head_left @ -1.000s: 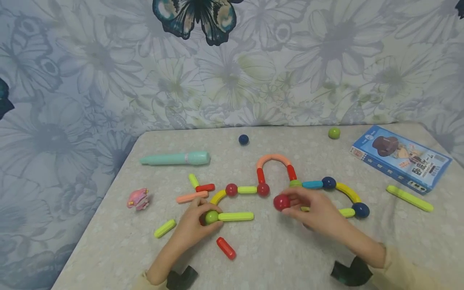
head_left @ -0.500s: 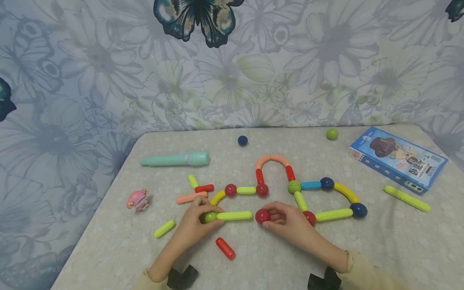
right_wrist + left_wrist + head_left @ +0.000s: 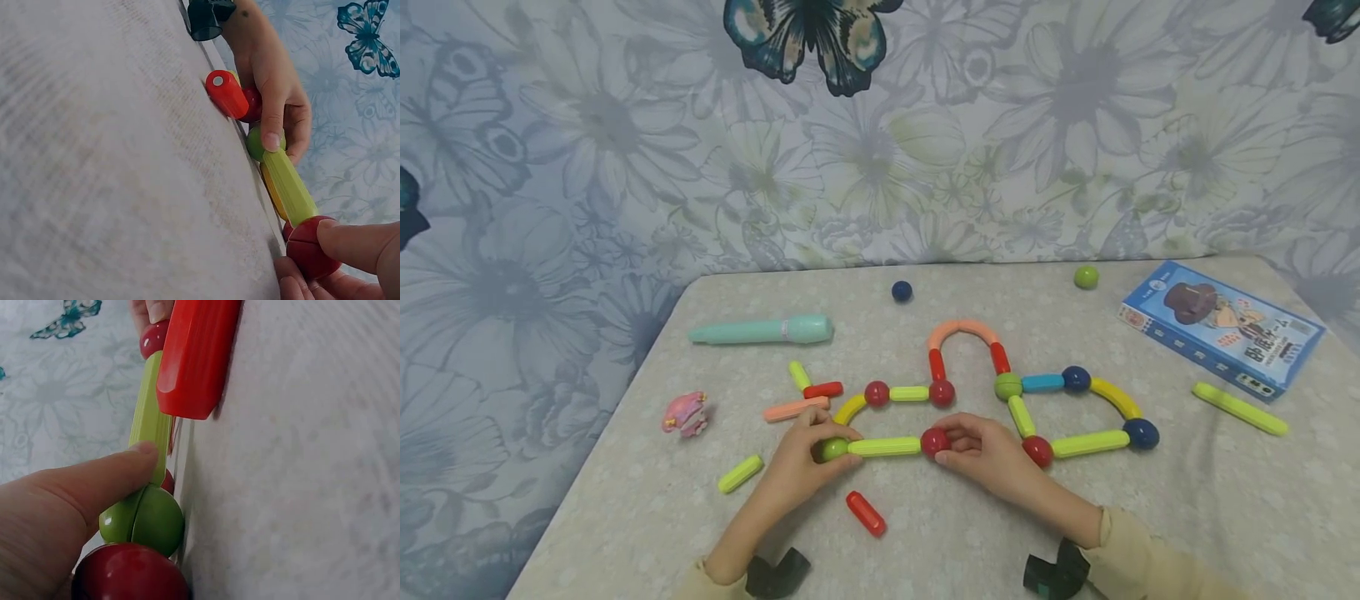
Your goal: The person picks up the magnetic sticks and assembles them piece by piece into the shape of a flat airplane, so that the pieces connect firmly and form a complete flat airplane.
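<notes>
The red ball (image 3: 934,442), pinched by the right hand (image 3: 992,457), now meets and likely joins the green stick (image 3: 884,447), far from the table's back edge (image 3: 1000,279); the left hand (image 3: 801,460) grips the green ball (image 3: 834,449).

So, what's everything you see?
Tablecloth: 1, pale, underneath
Balls: 11, red, green, blue, across tablecloth
Straight sticks: 13, green, red, peach, blue, among balls
Curves: 2, yellow, beside balls
Arch: 1, peach, middle
Pen-like thing: 1, teal, back left
Toy: 1, pink, left
Box: 1, blue, right
Wall: 1, floral grey-blue, back
Butterflies: 3, teal, wall
Wrist gear: 2, black, front
Sleeves: 2, cream, front
Left hand: 1, gripping green ball
Right hand: 1, pinching red ball
</notes>
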Demonstrator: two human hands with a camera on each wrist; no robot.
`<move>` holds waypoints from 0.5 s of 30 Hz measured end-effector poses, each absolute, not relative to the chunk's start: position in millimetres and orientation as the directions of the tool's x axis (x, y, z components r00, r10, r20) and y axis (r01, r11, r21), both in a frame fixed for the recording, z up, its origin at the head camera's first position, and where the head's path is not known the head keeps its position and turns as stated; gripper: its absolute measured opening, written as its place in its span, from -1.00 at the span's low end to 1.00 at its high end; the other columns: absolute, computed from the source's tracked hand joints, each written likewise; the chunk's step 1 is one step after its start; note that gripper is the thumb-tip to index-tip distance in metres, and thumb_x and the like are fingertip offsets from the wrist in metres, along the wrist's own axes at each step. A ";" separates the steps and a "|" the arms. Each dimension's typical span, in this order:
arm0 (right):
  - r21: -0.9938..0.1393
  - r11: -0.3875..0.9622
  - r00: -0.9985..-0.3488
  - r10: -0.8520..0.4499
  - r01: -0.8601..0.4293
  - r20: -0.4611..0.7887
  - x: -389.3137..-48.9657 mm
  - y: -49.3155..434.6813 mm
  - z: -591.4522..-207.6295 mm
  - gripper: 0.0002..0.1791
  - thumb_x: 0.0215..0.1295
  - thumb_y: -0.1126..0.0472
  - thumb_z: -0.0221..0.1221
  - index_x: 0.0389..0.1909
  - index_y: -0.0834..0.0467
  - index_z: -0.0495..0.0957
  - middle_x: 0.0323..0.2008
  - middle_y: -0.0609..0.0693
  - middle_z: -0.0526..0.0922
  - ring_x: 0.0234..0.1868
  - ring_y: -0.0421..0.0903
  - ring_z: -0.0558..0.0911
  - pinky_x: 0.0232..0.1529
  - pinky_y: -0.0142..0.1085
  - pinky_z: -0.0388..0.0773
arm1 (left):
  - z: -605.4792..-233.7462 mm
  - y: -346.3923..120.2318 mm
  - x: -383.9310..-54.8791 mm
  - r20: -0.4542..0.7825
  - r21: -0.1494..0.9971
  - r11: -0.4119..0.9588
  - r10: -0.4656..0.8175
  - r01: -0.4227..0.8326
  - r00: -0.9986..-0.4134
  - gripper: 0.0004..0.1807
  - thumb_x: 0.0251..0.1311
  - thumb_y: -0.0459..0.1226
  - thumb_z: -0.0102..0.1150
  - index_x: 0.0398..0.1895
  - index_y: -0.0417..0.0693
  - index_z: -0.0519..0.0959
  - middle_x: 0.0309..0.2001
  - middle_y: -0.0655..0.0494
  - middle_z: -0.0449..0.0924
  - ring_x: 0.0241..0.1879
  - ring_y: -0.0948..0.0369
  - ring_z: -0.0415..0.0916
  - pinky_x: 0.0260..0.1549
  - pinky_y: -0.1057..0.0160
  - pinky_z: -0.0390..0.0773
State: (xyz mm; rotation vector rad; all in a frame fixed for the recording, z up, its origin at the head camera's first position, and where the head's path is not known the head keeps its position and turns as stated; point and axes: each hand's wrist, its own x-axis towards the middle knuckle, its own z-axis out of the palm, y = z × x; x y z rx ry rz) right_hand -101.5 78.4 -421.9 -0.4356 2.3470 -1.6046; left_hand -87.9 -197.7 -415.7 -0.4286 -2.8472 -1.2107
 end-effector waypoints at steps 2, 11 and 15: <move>-0.939 0.334 -0.920 -0.389 -0.086 -0.054 -101.7 78.6 -422.4 -0.65 0.12 0.25 0.32 -0.07 0.23 0.55 -0.26 -0.05 0.60 -0.32 -0.14 0.59 -0.28 -0.37 0.53 | -412.4 -198.0 -86.6 0.125 0.699 0.666 0.245 0.261 -0.961 -0.70 -0.09 -0.24 0.46 -0.23 0.23 0.67 -0.27 0.18 0.29 -0.27 0.17 0.27 -0.40 0.28 0.33; -0.944 0.324 -0.919 -0.385 -0.053 -0.081 -101.2 78.4 -420.7 -0.65 0.12 0.25 0.32 -0.07 0.24 0.55 -0.29 -0.05 0.60 -0.32 -0.13 0.58 -0.30 -0.36 0.53 | -393.0 -214.8 -71.9 0.226 0.698 0.630 0.257 0.340 -0.940 -0.61 -0.10 -0.33 0.46 -0.12 0.04 0.63 0.00 0.14 0.44 0.05 0.17 0.37 -0.08 -0.02 0.42; -0.945 0.325 -0.920 -0.378 -0.029 -0.102 -101.5 77.8 -419.5 -0.64 0.11 0.22 0.33 -0.07 0.23 0.55 -0.31 -0.05 0.60 -0.33 -0.13 0.58 -0.29 -0.36 0.53 | -394.0 -220.4 -68.1 0.242 0.706 0.620 0.244 0.343 -0.939 -0.61 -0.10 -0.40 0.44 -0.13 0.04 0.63 -0.09 0.24 0.45 -0.05 0.20 0.41 -0.13 -0.03 0.43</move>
